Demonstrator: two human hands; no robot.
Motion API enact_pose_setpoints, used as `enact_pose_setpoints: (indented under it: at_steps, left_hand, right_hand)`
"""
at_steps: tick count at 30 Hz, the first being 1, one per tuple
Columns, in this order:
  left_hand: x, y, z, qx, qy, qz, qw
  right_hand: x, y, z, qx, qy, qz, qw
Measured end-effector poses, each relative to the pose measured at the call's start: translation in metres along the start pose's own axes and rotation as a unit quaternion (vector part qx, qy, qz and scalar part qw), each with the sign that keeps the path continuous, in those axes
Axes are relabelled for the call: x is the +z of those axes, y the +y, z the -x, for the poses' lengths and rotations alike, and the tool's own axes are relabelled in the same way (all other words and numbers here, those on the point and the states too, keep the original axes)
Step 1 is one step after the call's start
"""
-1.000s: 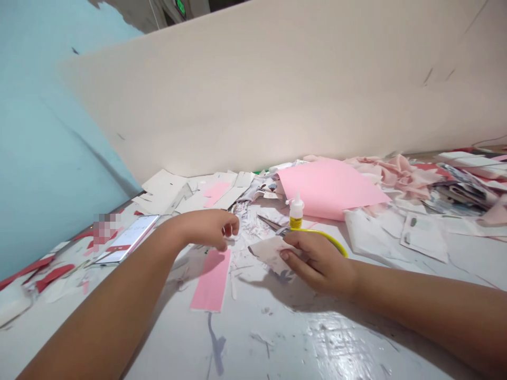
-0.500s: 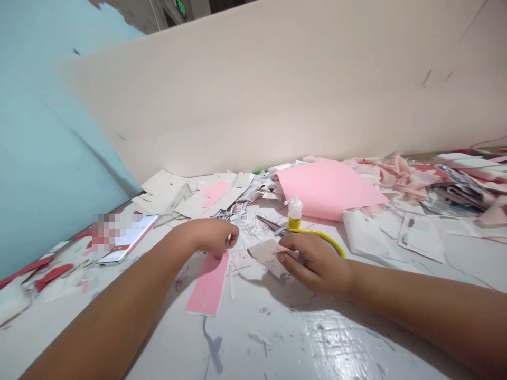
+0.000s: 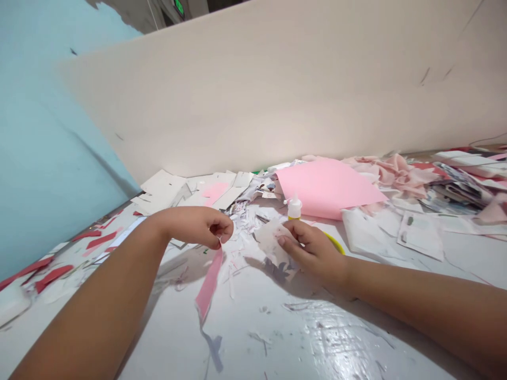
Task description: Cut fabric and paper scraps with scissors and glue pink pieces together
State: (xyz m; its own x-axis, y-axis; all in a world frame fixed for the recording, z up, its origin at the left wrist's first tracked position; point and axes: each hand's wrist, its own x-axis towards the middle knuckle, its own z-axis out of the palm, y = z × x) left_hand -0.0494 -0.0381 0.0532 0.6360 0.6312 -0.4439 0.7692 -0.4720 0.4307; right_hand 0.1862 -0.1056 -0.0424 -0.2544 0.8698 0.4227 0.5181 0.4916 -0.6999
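Note:
Between the fingertips of my left hand (image 3: 202, 227) hangs the top end of a pink strip (image 3: 209, 285), turned partly edge-on, its lower end at or just above the table. My right hand (image 3: 317, 253) pinches a thin whitish piece of paper (image 3: 271, 240) between thumb and fingers; a dark floral pattern shows low on or beneath it, I cannot tell which. Just behind that hand stands a small white glue bottle (image 3: 294, 207) with a yellow label. A yellow scissor handle (image 3: 335, 243) shows past the knuckles, the rest hidden.
A large pink sheet (image 3: 327, 187) lies behind the bottle. White card pieces (image 3: 164, 187) and paper shreds crowd the back left. Red scraps (image 3: 55, 277) and a partly covered phone (image 3: 129, 232) are at left. Pink cloth (image 3: 400, 177) heaps at the back right against the pale board (image 3: 277, 89).
My left hand has lifted the pink strip's top end off the table and tilted it. My right hand has raised and turned the whitish paper slightly.

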Motion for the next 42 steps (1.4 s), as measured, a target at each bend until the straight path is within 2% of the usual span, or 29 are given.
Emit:
enact_pose_setpoints:
  at_steps: [3, 7, 12, 18, 23, 26, 29, 33, 35, 37, 40, 42]
  left_hand:
    - [-0.005, 0.009, 0.011, 0.056, 0.020, 0.081, 0.995]
    - [-0.006, 0.013, 0.014, 0.123, 0.056, 0.154, 0.979]
    - [-0.006, 0.010, 0.011, 0.125, 0.131, 0.175, 0.968]
    - [-0.003, 0.014, 0.010, 0.183, 0.204, 0.178, 0.945]
    - [-0.002, 0.015, 0.010, 0.155, 0.218, 0.173, 0.948]
    - [0.001, 0.015, 0.007, 0.149, 0.198, 0.193, 0.949]
    - [0.007, 0.017, 0.000, 0.113, 0.177, 0.188, 0.959]
    - [0.017, 0.019, -0.011, 0.060, 0.162, 0.148, 0.974]
    - [0.022, 0.020, -0.019, 0.047, 0.158, 0.164, 0.973]
    - [0.029, 0.018, -0.028, 0.035, 0.181, 0.214, 0.959]
    - [0.038, 0.014, -0.043, 0.018, 0.247, 0.319, 0.915]
    - [0.043, 0.010, -0.051, -0.011, 0.253, 0.345, 0.904]
  right_hand:
    - [0.002, 0.001, -0.001, 0.051, 0.011, -0.028, 0.998]
    - [0.003, 0.002, -0.001, 0.064, 0.013, -0.061, 0.996]
    - [0.004, 0.003, 0.000, 0.068, 0.014, -0.088, 0.994]
    - [0.004, 0.003, -0.002, 0.063, 0.009, -0.068, 0.996]
    - [0.004, 0.000, -0.001, 0.067, 0.006, -0.072, 0.995]
    - [0.004, 0.000, -0.002, 0.061, 0.014, -0.070, 0.996]
    - [0.002, 0.001, -0.004, 0.056, 0.029, -0.061, 0.996]
    - [-0.006, 0.003, -0.011, 0.077, 0.088, -0.090, 0.989]
    - [-0.012, 0.003, -0.015, 0.081, 0.128, -0.115, 0.982]
    - [-0.018, 0.003, -0.019, 0.072, 0.160, -0.132, 0.975]
    - [-0.026, 0.002, -0.021, 0.053, 0.183, -0.147, 0.971]
    - [-0.028, 0.001, -0.021, 0.045, 0.181, -0.150, 0.971]
